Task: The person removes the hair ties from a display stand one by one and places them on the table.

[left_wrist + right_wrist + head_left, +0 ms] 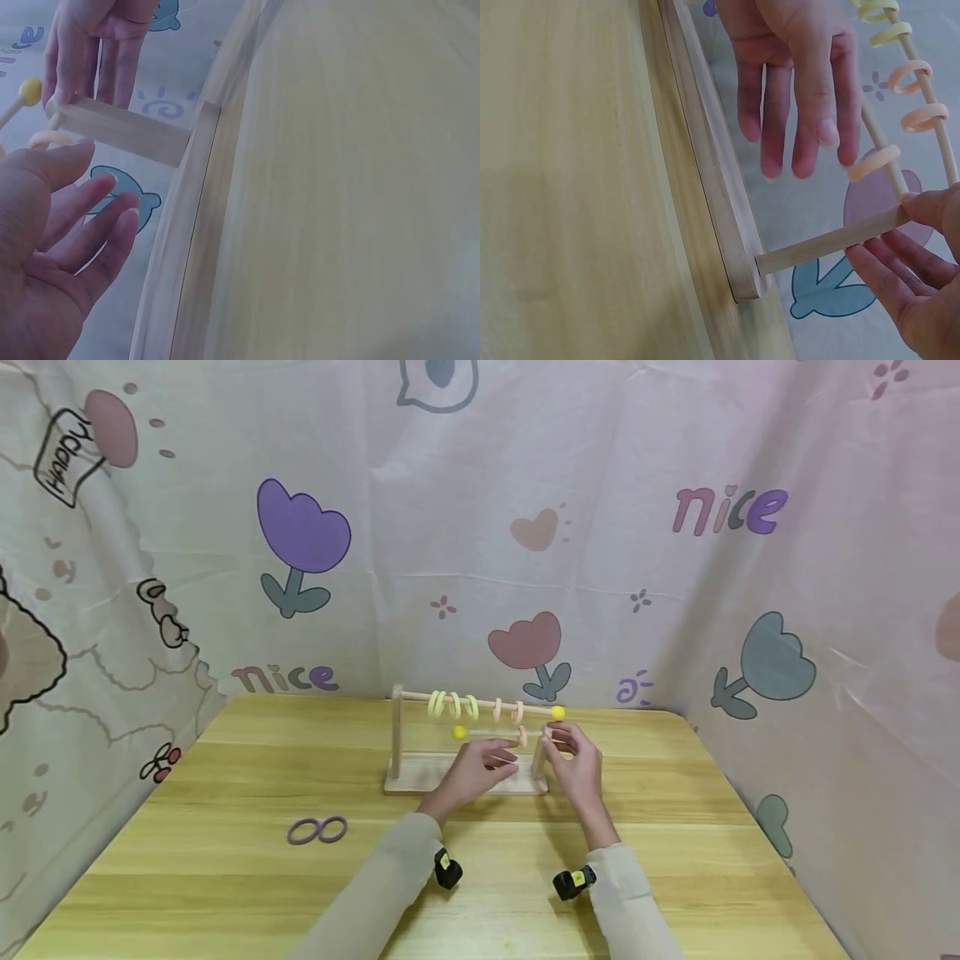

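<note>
A wooden rack [396, 735] stands on the table, with a tall post at left and a short post [832, 241] at right. Its upper rod carries several pale green rings [455, 705] and two orange rings [924, 118], with a yellow ball [558, 713] at the tip. One orange ring [874, 163] hangs on the lower rod, whose far end has another yellow ball [460, 732]. My right hand [579, 772] pinches the short post's top between thumb and fingers. Beside the lower rod, my left hand [471, 770] hovers with loose fingers, holding nothing.
Two purple rings [318, 830] lie side by side on the wooden table [225, 877], left of my left forearm. A patterned cloth [450, 527] hangs behind the table and along its sides. Each wrist wears a small black camera [447, 869].
</note>
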{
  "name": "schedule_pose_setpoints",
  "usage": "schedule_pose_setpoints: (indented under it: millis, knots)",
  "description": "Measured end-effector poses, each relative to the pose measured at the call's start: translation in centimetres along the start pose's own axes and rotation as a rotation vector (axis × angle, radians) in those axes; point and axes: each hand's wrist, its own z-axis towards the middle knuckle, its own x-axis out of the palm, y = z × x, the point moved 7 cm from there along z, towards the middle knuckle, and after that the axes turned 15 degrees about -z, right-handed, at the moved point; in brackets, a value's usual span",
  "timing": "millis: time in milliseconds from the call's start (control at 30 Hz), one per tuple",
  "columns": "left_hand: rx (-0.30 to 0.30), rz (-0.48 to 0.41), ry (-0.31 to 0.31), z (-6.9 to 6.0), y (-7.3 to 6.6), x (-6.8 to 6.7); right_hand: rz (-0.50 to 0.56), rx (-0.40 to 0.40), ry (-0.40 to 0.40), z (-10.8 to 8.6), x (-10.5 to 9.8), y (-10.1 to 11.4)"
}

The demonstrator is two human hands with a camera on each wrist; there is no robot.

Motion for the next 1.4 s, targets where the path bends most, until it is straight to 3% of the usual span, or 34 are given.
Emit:
schedule_pose_setpoints:
  millis: [233, 900, 1167, 1400]
  knots:
    - [0.061, -0.024, -0.046, 0.3, -0.1, 0.1, 0.010, -0.012, 0.016, 0.2, 0.5, 0.2]
    - [0.138, -0.056, -0.150, 1.0, -1.1, 0.2, -0.013, 0.012, 0.025, 0.3, 0.4, 0.3]
    - [0.119, -0.114, -0.191, 0.8, -0.8, -0.3, -0.010, 0.035, 0.026, 0.2, 0.3, 0.1]
    - [0.127, -0.104, -0.197, 0.4, -1.3, -0.6, -0.006, 0.051, 0.033, 0.1, 0.0, -0.3]
